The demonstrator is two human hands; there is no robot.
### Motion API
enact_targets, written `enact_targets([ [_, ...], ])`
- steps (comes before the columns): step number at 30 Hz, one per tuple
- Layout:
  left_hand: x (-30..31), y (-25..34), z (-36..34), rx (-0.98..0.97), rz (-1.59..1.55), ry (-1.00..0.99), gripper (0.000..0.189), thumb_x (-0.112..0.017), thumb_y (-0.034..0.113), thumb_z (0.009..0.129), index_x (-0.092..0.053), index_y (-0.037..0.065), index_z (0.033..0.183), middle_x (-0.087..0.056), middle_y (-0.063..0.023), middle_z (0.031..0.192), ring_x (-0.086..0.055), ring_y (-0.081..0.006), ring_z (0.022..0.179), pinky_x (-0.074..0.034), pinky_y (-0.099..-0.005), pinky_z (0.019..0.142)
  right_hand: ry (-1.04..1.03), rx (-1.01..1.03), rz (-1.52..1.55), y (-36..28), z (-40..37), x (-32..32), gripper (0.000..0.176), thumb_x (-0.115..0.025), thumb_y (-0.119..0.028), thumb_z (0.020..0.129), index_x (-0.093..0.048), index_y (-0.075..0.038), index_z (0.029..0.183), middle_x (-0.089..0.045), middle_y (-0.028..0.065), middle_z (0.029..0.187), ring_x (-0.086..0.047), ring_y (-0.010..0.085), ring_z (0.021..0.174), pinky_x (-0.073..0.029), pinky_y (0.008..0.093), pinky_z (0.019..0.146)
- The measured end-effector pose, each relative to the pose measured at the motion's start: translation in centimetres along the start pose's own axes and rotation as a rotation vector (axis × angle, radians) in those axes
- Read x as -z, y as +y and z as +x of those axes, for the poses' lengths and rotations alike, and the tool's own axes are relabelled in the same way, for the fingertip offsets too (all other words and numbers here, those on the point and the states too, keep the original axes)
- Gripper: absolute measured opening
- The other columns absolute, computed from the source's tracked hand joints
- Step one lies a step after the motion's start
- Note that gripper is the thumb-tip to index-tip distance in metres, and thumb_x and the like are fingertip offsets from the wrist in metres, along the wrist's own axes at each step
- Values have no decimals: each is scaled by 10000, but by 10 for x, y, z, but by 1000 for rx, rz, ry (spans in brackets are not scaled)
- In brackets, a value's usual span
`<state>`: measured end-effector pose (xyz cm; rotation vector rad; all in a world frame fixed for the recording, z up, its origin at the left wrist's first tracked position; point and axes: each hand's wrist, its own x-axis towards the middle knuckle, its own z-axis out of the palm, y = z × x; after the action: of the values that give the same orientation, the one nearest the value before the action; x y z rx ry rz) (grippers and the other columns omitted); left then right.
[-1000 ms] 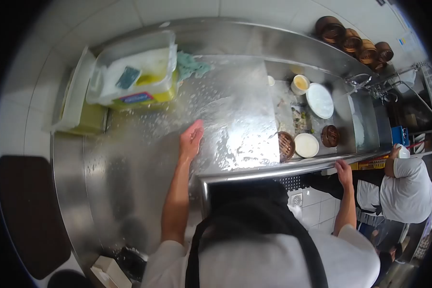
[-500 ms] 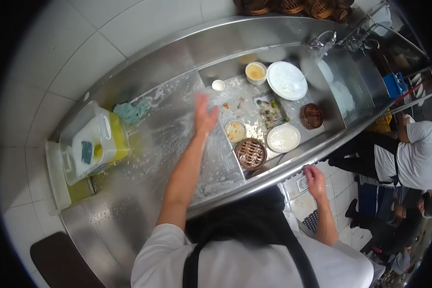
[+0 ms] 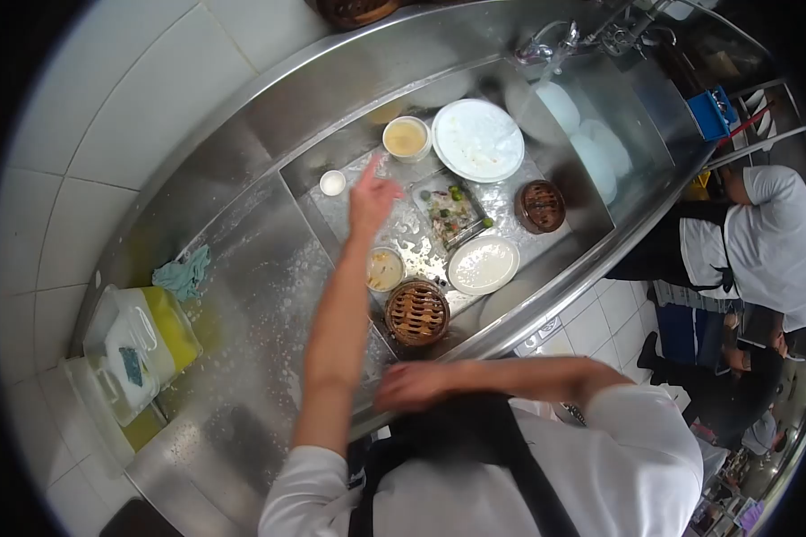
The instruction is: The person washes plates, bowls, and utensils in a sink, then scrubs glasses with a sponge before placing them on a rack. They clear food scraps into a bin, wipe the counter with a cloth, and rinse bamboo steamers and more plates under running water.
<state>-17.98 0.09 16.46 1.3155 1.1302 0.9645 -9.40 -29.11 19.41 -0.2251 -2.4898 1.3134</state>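
Observation:
My left hand (image 3: 372,197) hovers over the sink basin with fingers apart and nothing in it. Around it are a small white cup (image 3: 332,183), a container of yellow liquid (image 3: 407,139) and a tray of food scraps (image 3: 450,213). Nearer my body are a bowl with residue (image 3: 385,269) and a bamboo steamer (image 3: 417,312). My right hand (image 3: 412,387) is at the sink's front edge, close to my apron; its fingers are blurred and partly hidden. To the right lie a round white plate (image 3: 477,140), an oval white dish (image 3: 484,265) and a smaller steamer (image 3: 540,207).
At the left are a green cloth (image 3: 183,272) and a plastic tub with yellow liquid (image 3: 172,331). Several pale dishes (image 3: 600,148) lie in the water under the taps (image 3: 560,45). A person in a white shirt (image 3: 766,237) stands at the right, with others beyond.
My left hand has moved from the metal worktop to over the basin. My right hand has swung in from the right to the sink's front edge. The camera view has shifted.

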Motion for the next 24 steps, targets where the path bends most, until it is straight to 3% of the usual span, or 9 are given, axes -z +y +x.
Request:
enact_targets([
  [5, -9, 34, -119, -219, -147, 495, 377, -568, 10, 901, -517, -37, 1272, -662, -168, 1121, -669, -240, 1003, -499, -327, 893, 353, 366, -502, 95, 92, -77, 467, -576, -252, 896, -506, -58, 1315, -456, 101, 1425, -310, 199, 1398, -260, 400, 1148],
  [10, 161, -1, -436, -71, 446, 1190, 364, -491, 158, 983, -484, -48, 1283, -613, -202, 1177, -619, -279, 1067, -489, -369, 954, 517, -355, -165, 160, 89, 117, 356, -449, -303, 965, -581, -32, 1154, -572, 194, 1214, -523, 355, 1166, -384, 483, 1004],
  [15, 229, -51, -824, 440, 791, 2142, 328, -573, 222, 926, -626, -32, 1127, -665, -167, 1083, -645, -286, 990, -497, -368, 830, 412, -1035, -1146, 294, -146, 278, 176, -533, -220, 897, -601, -63, 859, -608, 120, 860, -566, 279, 776, -484, 453, 774],
  [17, 222, -50, -874, 569, 675, 2307, 343, -580, 241, 920, -635, -33, 1119, -672, -181, 1069, -646, -301, 988, -498, -372, 850, 468, -1052, -1191, 297, -217, 301, 218, -595, -258, 843, -633, -49, 798, -665, 136, 807, -622, 300, 729, -518, 459, 737],
  [19, 235, -66, -902, 682, 576, 2371, 368, -587, 263, 909, -643, -32, 1123, -674, -200, 1071, -646, -323, 982, -498, -379, 884, 1340, -1206, 249, 238, -202, 294, 194, -558, -239, 851, -623, -86, 751, -607, 113, 643, -617, 246, 543, -481, 385, 445],
  [20, 252, -75, -902, 685, 576, 2389, 379, -587, 266, 902, -643, -28, 1134, -670, -205, 1088, -645, -329, 976, -498, -380, 898, 1327, -1183, 231, 234, -196, 292, 194, -558, -239, 851, -623, -86, 751, -607, 113, 643, -617, 246, 543, -481, 385, 445],
  [22, 295, -110, -870, 556, 716, 2218, 408, -620, 281, 879, -636, -37, 1134, -673, -185, 1065, -643, -295, 961, -499, -377, 887, 298, -654, -1498, 258, -200, 289, 160, -523, -191, 857, -592, -106, 741, -551, 49, 606, -563, 181, 490, -419, 309, 384],
  [23, 321, -104, -822, 675, 806, 2175, 377, -636, 225, 875, -619, -43, 1140, -669, -140, 962, -633, -250, 879, -516, -337, 817, 368, -866, -1202, 242, -147, 275, 157, -537, -186, 839, -617, -77, 760, -599, 71, 645, -581, 202, 522, -456, 340, 455],
  [24, 366, -151, -791, 100, 558, 2079, 302, -605, 121, 872, -611, -1, 1148, -634, -91, 868, -609, -209, 770, -514, -288, 711, 471, -1068, -935, 217, -86, 261, 166, -551, -181, 822, -641, -48, 779, -647, 92, 683, -599, 223, 554, -493, 372, 525],
])
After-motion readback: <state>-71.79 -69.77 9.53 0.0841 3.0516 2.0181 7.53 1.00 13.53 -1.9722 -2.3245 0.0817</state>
